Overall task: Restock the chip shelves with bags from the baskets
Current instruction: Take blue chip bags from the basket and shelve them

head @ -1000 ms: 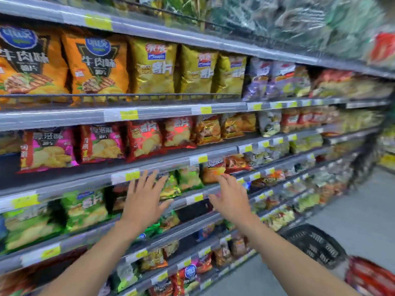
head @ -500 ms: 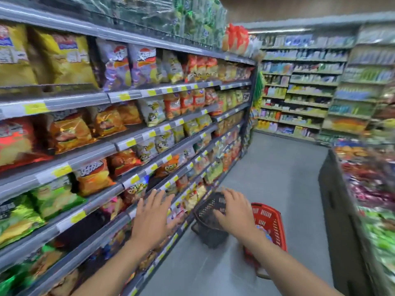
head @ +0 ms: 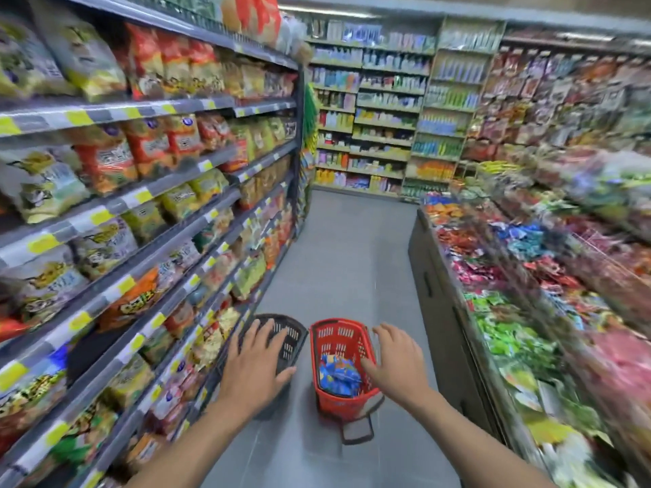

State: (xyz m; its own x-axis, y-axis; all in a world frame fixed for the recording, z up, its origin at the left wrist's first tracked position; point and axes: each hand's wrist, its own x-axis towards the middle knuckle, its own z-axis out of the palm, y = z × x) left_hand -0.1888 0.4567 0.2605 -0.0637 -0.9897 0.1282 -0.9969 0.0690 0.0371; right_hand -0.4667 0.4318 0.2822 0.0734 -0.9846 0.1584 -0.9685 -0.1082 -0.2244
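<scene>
At lower centre, both empty hands, left hand [head: 254, 366] and right hand [head: 396, 361], are held spread open above the black basket [head: 290, 338] and the red basket [head: 340, 341]

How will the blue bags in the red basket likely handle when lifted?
The blue bags look puffed and crinkled, so probably light for their size and easily dented by a firm grip. Their glossy film may be slippery. They lie loosely piled in the red basket, so lifting one will likely shift the others.

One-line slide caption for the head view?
Left hand reaches toward black plastic basket, right hand toward red plastic basket holding blue bags, beside chip shelves.
</scene>
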